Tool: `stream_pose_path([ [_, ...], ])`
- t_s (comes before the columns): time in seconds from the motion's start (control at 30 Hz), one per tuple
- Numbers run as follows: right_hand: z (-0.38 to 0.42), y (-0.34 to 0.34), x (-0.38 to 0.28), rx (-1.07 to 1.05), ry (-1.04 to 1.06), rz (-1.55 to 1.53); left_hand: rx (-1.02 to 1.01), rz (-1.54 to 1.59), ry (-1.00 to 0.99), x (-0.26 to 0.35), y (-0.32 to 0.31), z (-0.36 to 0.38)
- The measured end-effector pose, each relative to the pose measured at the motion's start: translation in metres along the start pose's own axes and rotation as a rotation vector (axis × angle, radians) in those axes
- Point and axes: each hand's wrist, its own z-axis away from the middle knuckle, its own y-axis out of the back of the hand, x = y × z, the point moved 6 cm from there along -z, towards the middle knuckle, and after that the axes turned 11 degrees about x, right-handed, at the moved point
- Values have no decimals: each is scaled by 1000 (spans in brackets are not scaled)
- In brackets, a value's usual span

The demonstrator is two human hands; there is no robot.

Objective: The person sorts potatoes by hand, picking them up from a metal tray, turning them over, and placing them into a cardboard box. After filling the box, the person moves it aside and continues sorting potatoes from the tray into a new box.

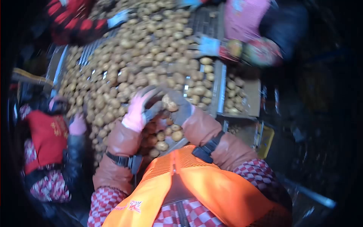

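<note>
Both my hands wear pink gloves with grey palms and fingers, over a broad bed of potatoes (109, 87). My right hand (179, 106) has its fingers curled around a potato (169, 103), held between the two hands. My left hand (141, 106) is just beside it, thumb and fingers apart in a curve, with nothing visible between them. Below my hands, near the orange vest, several more potatoes (177, 135) lie at the near edge. The image is slightly blurred.
Gloved co-workers stand at the upper left (77, 22), left (47, 136) and upper right (245, 22), some hands on the potatoes. A metal rail (222, 89) borders the bed on the right. Beyond it are a box of potatoes (254, 98) and a yellow container (267, 142).
</note>
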Motion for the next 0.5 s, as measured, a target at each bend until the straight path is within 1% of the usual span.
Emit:
stream_pose_path([
  [0.03,11,11,-5,119,-328,-436,40,-36,5,-1,-8,4],
  [0.07,24,11,-13,211,-634,-890,57,-118,59,-14,-20,20],
  [0.1,36,27,-29,326,-622,-780,83,-210,112,-22,-28,34],
  [0.17,72,72,-52,514,-580,-595,54,-379,13,1,-35,55],
  [0.23,103,118,-60,624,-480,-464,-240,-562,75,-1,-50,77],
  [0.3,134,159,-53,721,-505,-785,-266,-601,23,-5,-52,87],
  [0.33,149,178,-46,808,-490,-909,-246,-577,46,-10,-54,90],
  [0.37,167,197,-42,901,-479,-891,-210,-565,68,-14,-58,91],
  [0.43,193,235,-24,968,-325,-957,-236,-683,101,-9,-67,90],
  [0.47,209,248,-19,1002,-291,-979,-224,-748,83,-9,-72,92],
  [0.5,220,254,-30,1036,-255,-997,-207,-810,63,-12,-79,95],
])
